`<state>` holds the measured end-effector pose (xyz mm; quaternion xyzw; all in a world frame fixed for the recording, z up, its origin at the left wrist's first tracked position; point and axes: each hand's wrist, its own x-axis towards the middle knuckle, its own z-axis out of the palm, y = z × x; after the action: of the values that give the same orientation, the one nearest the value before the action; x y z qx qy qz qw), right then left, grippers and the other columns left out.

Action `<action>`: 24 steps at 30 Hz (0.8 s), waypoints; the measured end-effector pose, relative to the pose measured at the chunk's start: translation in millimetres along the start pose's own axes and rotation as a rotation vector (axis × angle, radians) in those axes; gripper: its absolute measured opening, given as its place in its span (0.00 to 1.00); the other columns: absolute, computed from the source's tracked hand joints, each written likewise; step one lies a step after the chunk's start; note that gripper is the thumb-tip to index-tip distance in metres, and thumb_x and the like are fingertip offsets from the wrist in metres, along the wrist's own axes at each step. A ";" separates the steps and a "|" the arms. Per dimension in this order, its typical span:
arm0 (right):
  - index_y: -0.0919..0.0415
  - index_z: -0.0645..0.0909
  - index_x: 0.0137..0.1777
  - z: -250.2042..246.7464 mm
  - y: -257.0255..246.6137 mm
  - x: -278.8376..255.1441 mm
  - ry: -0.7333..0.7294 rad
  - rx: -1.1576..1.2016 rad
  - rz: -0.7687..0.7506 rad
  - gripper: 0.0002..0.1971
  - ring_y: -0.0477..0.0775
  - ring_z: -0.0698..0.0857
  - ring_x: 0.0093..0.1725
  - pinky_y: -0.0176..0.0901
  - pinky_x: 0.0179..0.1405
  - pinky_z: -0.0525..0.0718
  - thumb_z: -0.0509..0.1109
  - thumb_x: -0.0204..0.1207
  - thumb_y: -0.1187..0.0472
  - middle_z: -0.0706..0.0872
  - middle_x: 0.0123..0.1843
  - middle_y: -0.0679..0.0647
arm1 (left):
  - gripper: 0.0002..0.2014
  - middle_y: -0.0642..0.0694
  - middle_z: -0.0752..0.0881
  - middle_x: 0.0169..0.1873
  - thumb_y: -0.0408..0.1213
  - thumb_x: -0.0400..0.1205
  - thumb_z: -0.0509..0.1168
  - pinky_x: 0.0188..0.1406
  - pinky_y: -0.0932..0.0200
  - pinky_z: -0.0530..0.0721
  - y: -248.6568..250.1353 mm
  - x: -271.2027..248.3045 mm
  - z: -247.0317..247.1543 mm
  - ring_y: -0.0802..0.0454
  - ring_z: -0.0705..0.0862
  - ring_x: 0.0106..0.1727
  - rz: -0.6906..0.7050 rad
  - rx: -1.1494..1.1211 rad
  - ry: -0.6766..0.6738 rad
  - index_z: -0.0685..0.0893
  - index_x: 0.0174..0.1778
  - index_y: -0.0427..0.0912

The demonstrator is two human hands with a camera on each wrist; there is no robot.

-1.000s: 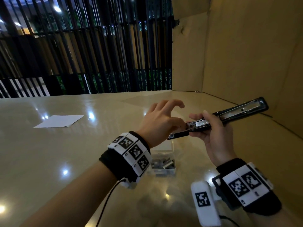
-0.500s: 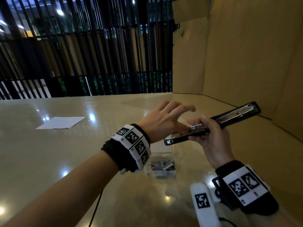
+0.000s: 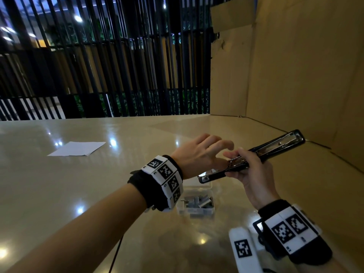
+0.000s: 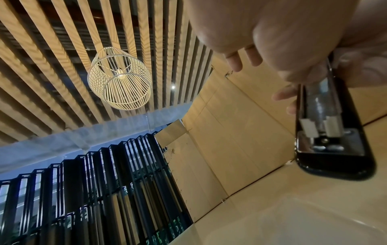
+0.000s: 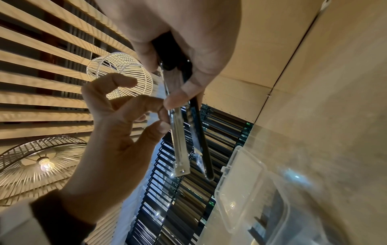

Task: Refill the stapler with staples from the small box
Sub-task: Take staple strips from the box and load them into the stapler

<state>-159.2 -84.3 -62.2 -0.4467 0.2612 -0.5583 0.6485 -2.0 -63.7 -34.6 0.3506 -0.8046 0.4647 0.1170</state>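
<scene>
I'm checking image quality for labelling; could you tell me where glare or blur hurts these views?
Head view: lamp glare dots the table, stapler sharp. Left wrist view: left hand fills the top, blurred. Right wrist view: clear staple box smeared, right hand fairly sharp.

My head camera looks forward and down over both forearms at the glossy beige table (image 3: 59, 194), from close range. My left wrist camera tilts upward past the fingers toward a slatted wooden ceiling (image 4: 52, 41). My right wrist camera faces up likewise. All three catch the black opened stapler (image 3: 275, 148); both wrist views share the white wire cage lamp (image 4: 119, 77).
</scene>
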 end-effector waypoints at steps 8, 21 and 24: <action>0.67 0.81 0.40 -2.5 -1.2 0.9 0.010 -0.001 0.005 0.08 0.57 0.88 0.39 0.39 0.23 0.86 0.64 0.79 0.64 0.89 0.44 0.64 | 0.10 0.43 0.83 0.52 0.42 0.64 0.77 0.47 0.65 0.80 2.8 1.2 -24.0 0.47 0.85 0.48 -0.262 -0.089 -0.095 0.85 0.38 0.54; 0.66 0.81 0.39 -2.0 6.9 3.8 0.034 -0.035 0.042 0.08 0.60 0.87 0.41 0.39 0.23 0.86 0.65 0.78 0.64 0.88 0.42 0.63 | 0.10 0.38 0.80 0.56 0.47 0.70 0.61 0.46 0.50 0.81 7.8 -12.2 -18.3 0.42 0.83 0.50 -0.356 -0.289 -0.243 0.87 0.39 0.57; 0.66 0.81 0.38 -1.8 5.5 3.5 0.032 -0.027 0.028 0.08 0.60 0.87 0.42 0.38 0.22 0.85 0.65 0.78 0.64 0.88 0.40 0.61 | 0.14 0.42 0.76 0.58 0.48 0.71 0.55 0.46 0.51 0.82 9.5 -11.3 -12.9 0.42 0.83 0.50 -0.300 -0.275 -0.193 0.88 0.37 0.58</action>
<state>-157.2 -88.3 -67.2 -0.4427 0.2854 -0.5527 0.6458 -2.0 -44.8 -39.8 0.4901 -0.8066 0.2924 0.1538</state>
